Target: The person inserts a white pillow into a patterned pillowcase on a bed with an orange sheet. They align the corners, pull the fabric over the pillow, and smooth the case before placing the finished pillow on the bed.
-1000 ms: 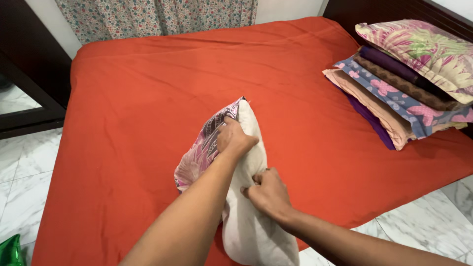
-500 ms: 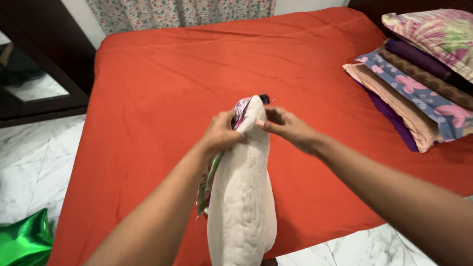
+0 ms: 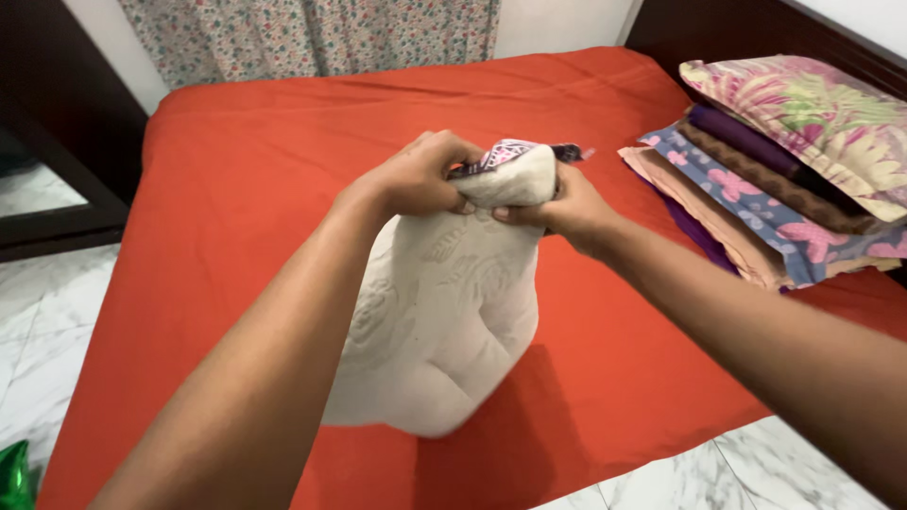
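Both hands grip the top end of a cream pillow (image 3: pixel 444 312), which hangs upright above the red bed (image 3: pixel 265 189), its lower end near the bed's front edge. The left hand (image 3: pixel 416 178) is clenched on the pillow's upper left corner, where a bit of patterned pink and purple cover (image 3: pixel 510 151) is bunched at the top. The right hand (image 3: pixel 565 203) is clenched on the upper right corner, fingers wrapped round the fabric. Whether the bottom of the pillow touches the sheet cannot be told.

At the right side of the bed lies a stack of pillows (image 3: pixel 784 170), well apart from the hands. A flowered curtain (image 3: pixel 312 38) hangs behind the bed. Marble floor (image 3: pixel 47 321) shows at left.
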